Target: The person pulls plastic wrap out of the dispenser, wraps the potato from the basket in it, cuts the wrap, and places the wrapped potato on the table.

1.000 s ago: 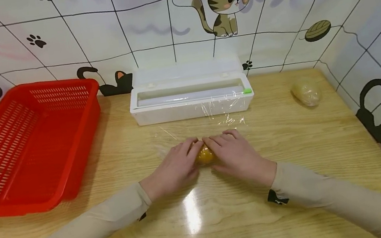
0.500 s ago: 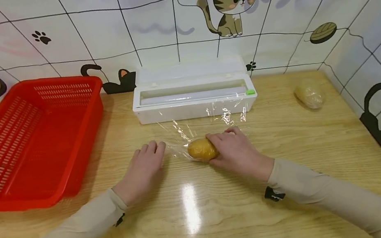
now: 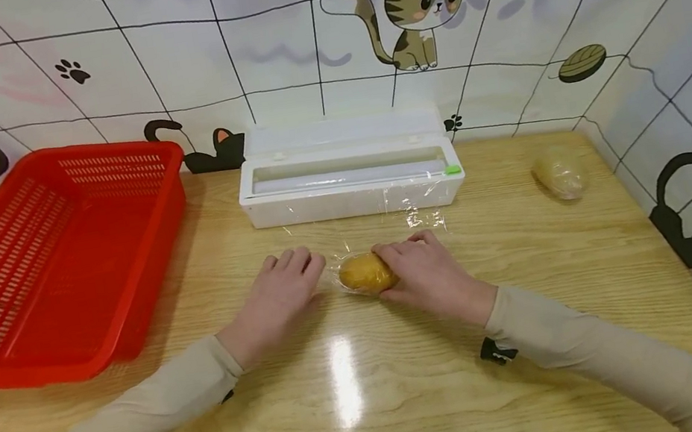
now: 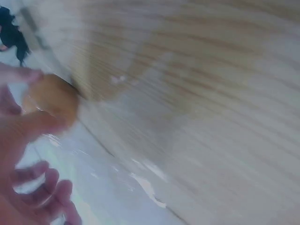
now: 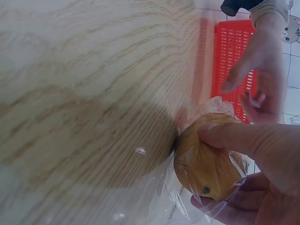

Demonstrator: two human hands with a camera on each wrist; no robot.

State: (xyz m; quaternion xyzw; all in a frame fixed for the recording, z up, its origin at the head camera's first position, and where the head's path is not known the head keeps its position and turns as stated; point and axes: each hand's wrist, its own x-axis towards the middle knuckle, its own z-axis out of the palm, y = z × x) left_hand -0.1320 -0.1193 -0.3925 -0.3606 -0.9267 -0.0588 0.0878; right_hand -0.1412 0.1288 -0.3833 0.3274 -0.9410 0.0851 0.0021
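Note:
My right hand (image 3: 426, 271) grips the right end of a yellow oval fruit (image 3: 362, 274), loosely covered in clear cling film. In the right wrist view the thumb lies on top of the fruit (image 5: 201, 154), with fingers beneath; a small dark spot shows on its skin. My left hand (image 3: 277, 295) is just left of the fruit, fingers loosely bent, thumb apart from them in the right wrist view, holding nothing that I can see. Behind the hands stands a white cling film dispenser (image 3: 353, 200), lid up, roll inside, with film reaching towards the fruit.
A red perforated basket (image 3: 82, 265) stands at the left. Towards the back right lies another film-wrapped pale yellow item (image 3: 559, 173). Cat-printed wall covering (image 3: 279, 53) borders the wooden table (image 3: 416, 401) at the back and right.
My left hand moved off the fruit to the left, then came partway back towards it. The right hand kept its grip. Film between dispenser and fruit glinted more half a second ago.

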